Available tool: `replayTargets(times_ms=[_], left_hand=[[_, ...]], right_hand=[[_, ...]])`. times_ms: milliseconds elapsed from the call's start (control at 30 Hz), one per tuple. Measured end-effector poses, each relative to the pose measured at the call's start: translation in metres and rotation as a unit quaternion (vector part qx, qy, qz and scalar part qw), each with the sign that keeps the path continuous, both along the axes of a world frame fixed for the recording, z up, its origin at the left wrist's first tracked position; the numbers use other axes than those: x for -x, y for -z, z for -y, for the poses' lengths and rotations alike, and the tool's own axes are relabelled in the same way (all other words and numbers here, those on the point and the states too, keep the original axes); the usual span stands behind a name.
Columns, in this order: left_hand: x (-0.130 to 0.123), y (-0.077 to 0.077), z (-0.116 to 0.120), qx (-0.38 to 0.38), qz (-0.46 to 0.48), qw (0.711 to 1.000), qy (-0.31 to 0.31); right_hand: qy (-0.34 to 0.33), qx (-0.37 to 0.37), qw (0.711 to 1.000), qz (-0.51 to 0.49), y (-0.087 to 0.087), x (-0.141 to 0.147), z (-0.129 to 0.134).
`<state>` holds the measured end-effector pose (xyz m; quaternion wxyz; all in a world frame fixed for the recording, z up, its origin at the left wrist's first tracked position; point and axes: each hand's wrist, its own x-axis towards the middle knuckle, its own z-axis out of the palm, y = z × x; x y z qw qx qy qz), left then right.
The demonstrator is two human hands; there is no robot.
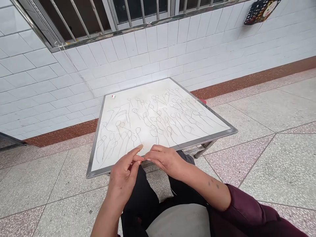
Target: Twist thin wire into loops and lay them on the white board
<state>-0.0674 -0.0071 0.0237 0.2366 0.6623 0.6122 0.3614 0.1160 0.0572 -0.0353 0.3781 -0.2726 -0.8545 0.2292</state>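
Observation:
At the near edge of the white-topped table [145, 86], my left hand [125, 171] and my right hand [165, 160] meet, fingertips almost touching. Thumb and forefinger of each are pinched on what looks like a thin strand, with a reddish spot at the left fingertips. Its exact kind is too small to make out. A pale thin end [174, 192] shows below my right hand, over my dark trousers. Beyond my hands, many thin dark looped strands [153, 129] lie spread over the tabletop, each with a round loop and a long tail.
A small white and red object [113, 96] sits at the table's far left corner. Grey metal trim [209, 135] borders the top. The table stands against a white tiled wall [158, 61] below a barred window. A patterned bag [261, 12] hangs at upper right.

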Motion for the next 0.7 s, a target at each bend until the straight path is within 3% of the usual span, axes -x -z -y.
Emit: replayTargets(times_ms=[133,267,433,567,700], left_hand=[[-0.007,0.001,0.001,-0.029,0.038,0.997,-0.062],[-0.004,0.003,0.001,-0.038,0.044,0.995,-0.081],[-0.001,0.001,0.001,-0.09,-0.072,0.991,-0.06],[-0.006,0.002,0.0,-0.175,-0.186,0.967,-0.012],[-0.011,0.006,-0.003,-0.21,-0.218,0.953,-0.005]], right_hand=[[0.023,0.037,0.999,-0.029,-0.006,0.001,-0.001],[0.03,0.095,0.993,-0.061,-0.012,0.002,0.002],[0.028,0.115,0.99,-0.072,-0.013,0.003,0.005],[0.032,0.111,0.991,-0.066,-0.011,0.004,0.007],[0.052,0.121,0.988,-0.078,-0.01,0.006,0.008]])
